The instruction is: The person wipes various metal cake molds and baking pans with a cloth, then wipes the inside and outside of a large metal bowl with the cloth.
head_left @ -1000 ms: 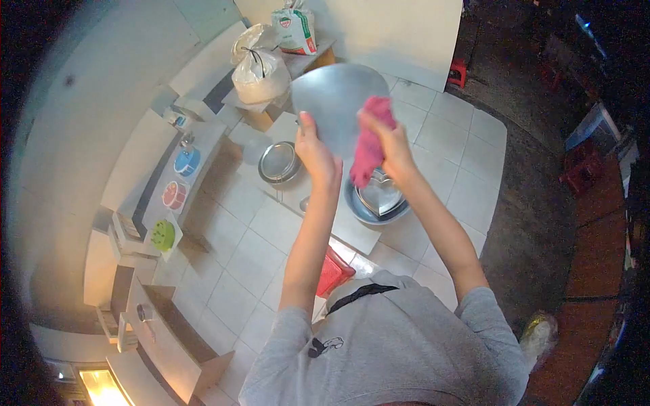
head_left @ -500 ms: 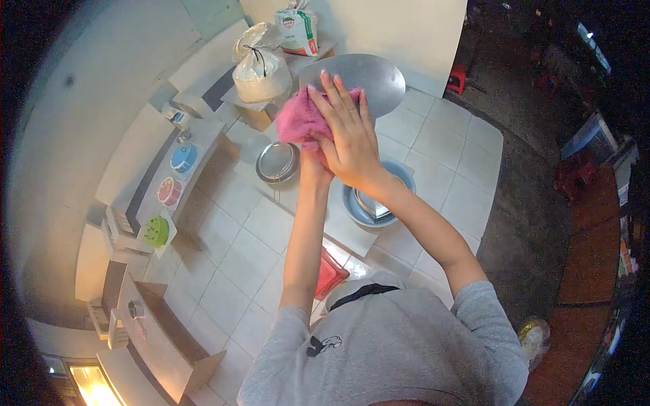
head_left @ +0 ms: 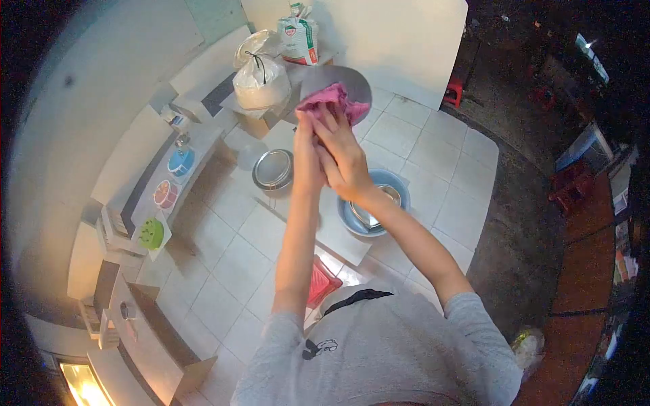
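Head — cloth (head_left: 332, 95), long axis sideways

No word, brand name or number can be read. At twelve o'clock, the white bag (head_left: 301, 46) carries a small badge (head_left: 291, 31) on its front, with a green band down one side and a red block (head_left: 312, 55) low down; whatever letters these hold are too small to make out. At six o'clock, the grey shirt (head_left: 406, 345) bears a little black-and-white cartoon figure (head_left: 318, 348). Near three o'clock, coloured patches (head_left: 627, 262) at the dim outer edge may be printed matter, though the view there is too poor to say.
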`<action>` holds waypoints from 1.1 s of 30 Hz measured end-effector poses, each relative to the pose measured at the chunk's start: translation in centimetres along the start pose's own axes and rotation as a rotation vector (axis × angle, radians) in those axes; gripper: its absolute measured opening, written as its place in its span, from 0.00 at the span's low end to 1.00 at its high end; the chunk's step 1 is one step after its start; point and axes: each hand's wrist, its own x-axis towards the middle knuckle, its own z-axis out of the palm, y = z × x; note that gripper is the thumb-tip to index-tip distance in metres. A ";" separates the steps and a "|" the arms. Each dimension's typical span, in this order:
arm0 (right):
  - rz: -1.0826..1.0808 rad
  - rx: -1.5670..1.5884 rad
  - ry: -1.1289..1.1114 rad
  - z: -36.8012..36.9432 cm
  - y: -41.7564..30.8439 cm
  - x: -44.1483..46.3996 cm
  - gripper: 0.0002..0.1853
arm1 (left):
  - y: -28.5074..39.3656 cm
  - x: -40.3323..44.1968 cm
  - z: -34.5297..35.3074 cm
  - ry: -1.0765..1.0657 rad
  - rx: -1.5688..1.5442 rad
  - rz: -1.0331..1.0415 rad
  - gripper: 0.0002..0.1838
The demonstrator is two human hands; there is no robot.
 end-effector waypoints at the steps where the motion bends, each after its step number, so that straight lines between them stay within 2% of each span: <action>1: -0.010 -0.037 -0.090 -0.1 1.2 0.3 0.25 | -0.2 0.1 -0.1 0.042 -0.016 0.001 0.28; 2: -0.013 -0.022 -0.075 -0.4 2.2 2.1 0.25 | 0.4 0.1 0.2 0.039 0.005 0.007 0.28; 4: -0.009 -0.028 0.101 -2.2 3.2 5.7 0.24 | 0.6 -0.7 1.3 0.039 0.088 0.099 0.31; 8: -0.054 -0.066 0.101 -2.0 2.0 6.6 0.24 | 0.7 -0.5 1.4 -0.004 0.128 0.143 0.33; 9: -0.041 -0.019 -0.002 -1.1 1.7 5.1 0.23 | 0.8 -0.2 2.2 0.076 -0.035 0.136 0.29; 10: -0.023 0.031 -0.101 -0.4 1.1 3.6 0.23 | 1.1 0.2 1.4 0.077 -0.028 0.133 0.29; 12: -0.083 0.033 -0.146 0.1 0.1 1.5 0.21 | 2.0 1.1 -0.6 0.016 -0.165 0.050 0.25; 13: -0.157 0.024 -0.196 0.1 0.0 1.1 0.19 | 2.2 0.5 -0.4 0.096 -0.124 0.069 0.21; 16: -0.152 0.033 -0.273 -0.5 0.3 0.2 0.16 | 1.0 0.1 -2.4 0.110 -0.176 0.022 0.18; 17: -0.194 0.013 -0.291 -0.9 0.9 -0.2 0.15 | 0.6 -0.2 -3.0 0.051 -0.263 -0.073 0.19; 20: -0.248 0.023 -0.364 -2.7 2.7 0.2 0.14 | 0.1 -1.1 -3.1 -0.026 -0.302 -0.171 0.22; 21: -0.248 -0.036 -0.322 -3.0 3.3 0.8 0.15 | -0.4 -1.3 -2.8 0.098 -0.213 -0.072 0.26; 22: -0.250 -0.036 -0.320 -3.1 3.7 1.6 0.15 | -0.3 -1.6 -2.4 0.096 -0.212 -0.071 0.26; 24: 0.083 -0.064 0.003 -3.0 4.5 3.4 0.17 | 0.2 -2.3 -1.4 0.147 -0.097 -0.088 0.28; 25: 0.226 0.103 0.027 -2.6 4.5 3.9 0.21 | -0.1 -2.5 -1.1 0.130 -0.038 -0.044 0.30; 26: 0.226 0.099 0.027 -2.0 3.6 3.7 0.21 | -0.2 -2.5 -0.9 0.166 0.021 0.042 0.29; 29: 0.105 -0.058 0.030 -0.1 0.0 1.4 0.24 | 0.6 -1.8 -1.0 0.145 0.061 0.109 0.29; 31: 0.006 0.034 -0.114 1.2 -0.8 -2.0 0.25 | 1.1 -2.0 -2.1 0.101 0.059 -0.013 0.28; 33: -0.051 0.011 -0.130 0.6 1.7 -1.7 0.26 | 0.3 -2.2 -2.3 0.131 0.054 0.048 0.28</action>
